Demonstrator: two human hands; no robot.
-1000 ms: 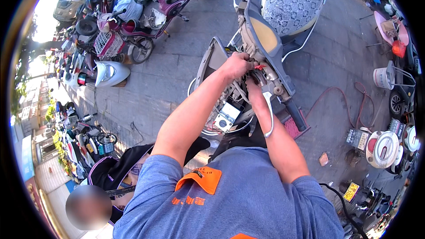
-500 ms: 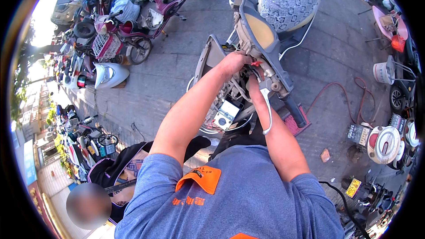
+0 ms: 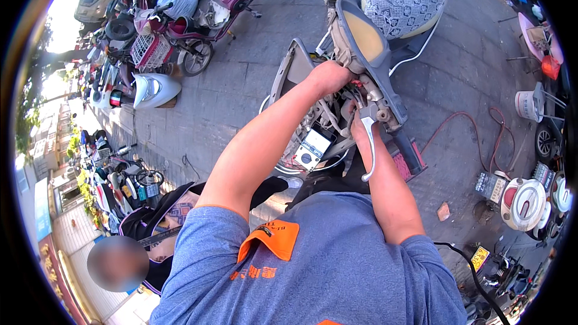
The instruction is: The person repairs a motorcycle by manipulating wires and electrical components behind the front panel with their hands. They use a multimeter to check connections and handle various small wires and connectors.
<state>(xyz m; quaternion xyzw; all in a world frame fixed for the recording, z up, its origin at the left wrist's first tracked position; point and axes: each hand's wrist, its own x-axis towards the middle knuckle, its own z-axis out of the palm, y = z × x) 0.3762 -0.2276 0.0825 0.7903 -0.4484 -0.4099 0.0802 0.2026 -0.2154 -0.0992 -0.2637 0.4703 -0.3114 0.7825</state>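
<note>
An opened scooter (image 3: 361, 35) with its front panel off stands ahead of me, its wiring bare. My left hand (image 3: 332, 77) is bent inward with curled fingers at the upper wires, beside a red piece of wiring (image 3: 357, 83). Its fingertips, and whatever they grip, are hidden. Lower down, my right hand (image 3: 359, 127) reaches into the cables behind a silver brake lever (image 3: 370, 147), which crosses my wrist. The lever and wires cover most of its fingers. A white multimeter (image 3: 312, 149) rests among the parts nearest to me, with its dial facing up.
A person (image 3: 162, 229) is at my lower left. A red hose (image 3: 463, 114) lies on the paving to the right, near a white bucket (image 3: 527, 105). Purple scooters (image 3: 205, 24) and a silver body panel (image 3: 155, 90) are at the far left.
The whole view has shifted, moving the scooter slightly right and up in the picture. My right hand has drawn back a little toward me; my left hand stays at the upper wires.
</note>
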